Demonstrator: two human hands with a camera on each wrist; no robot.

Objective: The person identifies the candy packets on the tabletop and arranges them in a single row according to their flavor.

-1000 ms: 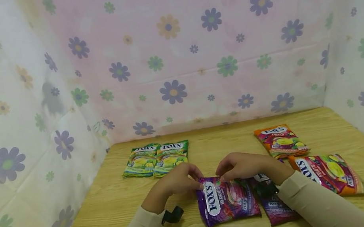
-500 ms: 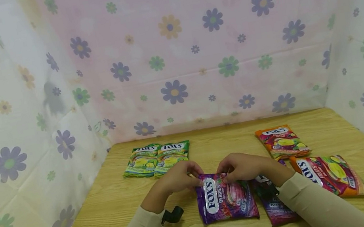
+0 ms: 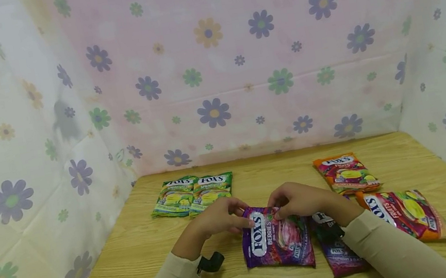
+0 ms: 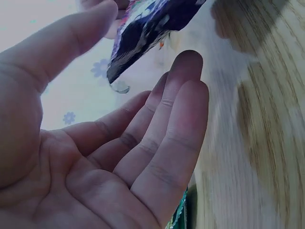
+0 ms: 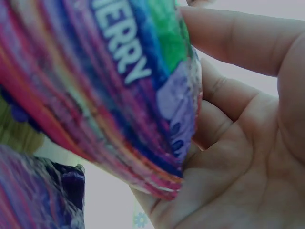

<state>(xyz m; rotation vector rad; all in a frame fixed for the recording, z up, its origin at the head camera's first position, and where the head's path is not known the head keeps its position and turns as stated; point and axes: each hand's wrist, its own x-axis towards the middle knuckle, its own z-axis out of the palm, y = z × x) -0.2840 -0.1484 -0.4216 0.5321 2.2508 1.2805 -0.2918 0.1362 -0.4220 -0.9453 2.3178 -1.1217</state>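
1. I have a purple Berries bag in front of me, about midway between the left and right edges of the table, well in from its back edge. Its FOX'S lettering runs sideways, and I can't tell whether its lower side touches the wood.
2. My right hand pinches the bag's top edge, thumb on the printed front and the other fingers behind.
3. My left hand is at the bag's top left corner. In the left wrist view its fingers are straight and close together, the thumb away from them; I can't make out how firmly the thumb meets the bag.
4. A second purple bag lies just beside the first, toward the table's right edge, partly hidden under my right forearm.
5. Near the right edge lies one orange-trimmed Fruits bag; another orange bag is farther back, toward the back right corner.
6. Two green Springtea bags, the left one and the right one, lie touching near the back left corner.
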